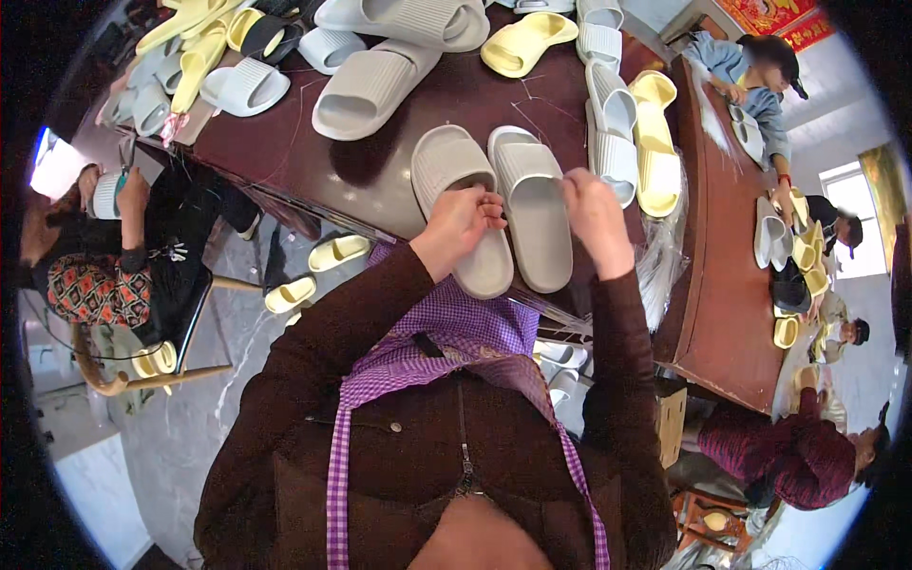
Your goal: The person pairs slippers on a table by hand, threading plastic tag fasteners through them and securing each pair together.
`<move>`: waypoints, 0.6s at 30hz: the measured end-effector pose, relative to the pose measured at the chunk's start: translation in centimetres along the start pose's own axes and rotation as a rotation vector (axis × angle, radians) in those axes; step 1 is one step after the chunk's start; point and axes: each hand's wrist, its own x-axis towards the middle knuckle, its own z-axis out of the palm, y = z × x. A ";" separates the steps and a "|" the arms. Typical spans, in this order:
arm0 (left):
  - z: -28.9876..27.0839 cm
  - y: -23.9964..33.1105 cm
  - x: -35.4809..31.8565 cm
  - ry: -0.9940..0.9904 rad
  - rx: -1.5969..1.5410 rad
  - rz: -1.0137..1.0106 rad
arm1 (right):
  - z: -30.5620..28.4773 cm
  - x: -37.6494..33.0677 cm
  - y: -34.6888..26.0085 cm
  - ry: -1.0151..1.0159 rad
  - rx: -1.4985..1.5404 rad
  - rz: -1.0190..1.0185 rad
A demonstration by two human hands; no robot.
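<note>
Two grey slide slippers lie side by side in front of me, toes pointing away, at the near edge of the dark red table (275,157). My left hand (461,228) rests over the left slipper (448,152), its fingers curled at the rear edge of the strap. At the outer side of the right slipper (541,228), my right hand (597,217) has its fingers closed on the strap's edge. Both footbeds show partly, and their heels reach the table's front edge. Whether a fine thread is in my fingers is too small to tell.
A larger grey slipper (366,100) and a yellow slipper (522,45) lie farther back. Yellow slippers (655,142) line the right side beside clear plastic strands (662,256). Co-workers sit left and right, one holding scissors (126,152). More yellow slippers (337,252) are on the floor.
</note>
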 end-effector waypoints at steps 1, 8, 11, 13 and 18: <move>-0.2 -0.1 0.1 0.004 -0.006 0.003 | -0.2 0.8 0.3 -0.015 0.001 0.028; 0.9 0.1 -0.5 0.063 0.041 0.021 | 3.6 8.3 6.0 0.083 0.032 0.012; 0.8 0.1 -0.3 0.050 0.040 0.018 | 5.6 10.6 6.6 -0.321 0.112 0.344; 0.8 0.1 -0.4 0.051 0.034 0.020 | 6.6 11.3 7.5 -0.342 0.130 0.319; 0.8 0.3 -0.3 0.034 0.072 0.007 | 8.1 12.7 7.8 -0.249 0.187 0.167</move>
